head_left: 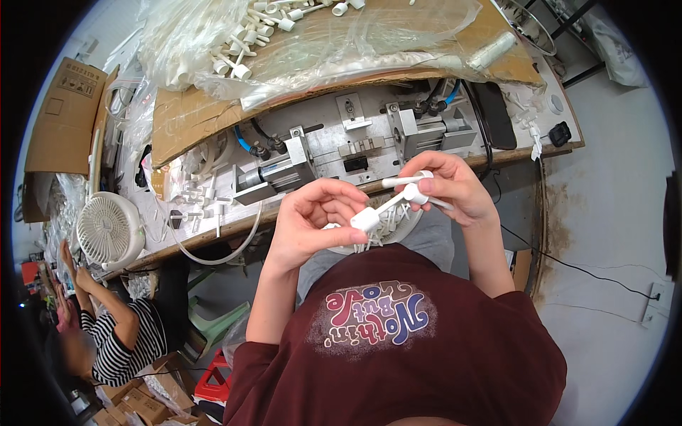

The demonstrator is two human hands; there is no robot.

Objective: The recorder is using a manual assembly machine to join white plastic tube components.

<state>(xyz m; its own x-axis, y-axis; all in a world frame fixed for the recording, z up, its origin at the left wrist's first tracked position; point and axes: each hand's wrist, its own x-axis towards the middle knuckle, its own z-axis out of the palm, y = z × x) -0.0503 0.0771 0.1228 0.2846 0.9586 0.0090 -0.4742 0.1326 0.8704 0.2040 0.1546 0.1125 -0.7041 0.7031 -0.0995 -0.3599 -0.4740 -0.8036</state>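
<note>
My left hand [312,220] is closed, with thumb and fingers round the wide cup-like end of a white plastic part [366,220]. A thin white stem runs from it toward my right hand [458,190]. That hand pinches at least two white plastic pieces with round ends [415,194], one stem pointing left and another sticking out below the fingers. Whether the stem between my hands joins both ends, I cannot tell. Under my hands, on my lap, a round pale container [408,231] holds many thin white parts, partly hidden by my hands and shirt.
On the bench ahead sits a metal fixture with two pneumatic cylinders [273,174]. Beyond it, cardboard [522,67] carries plastic film and a heap of white parts [249,35]. A white fan [110,231] stands left, near loose white parts [202,206]. Another person in a striped shirt [145,330] is lower left.
</note>
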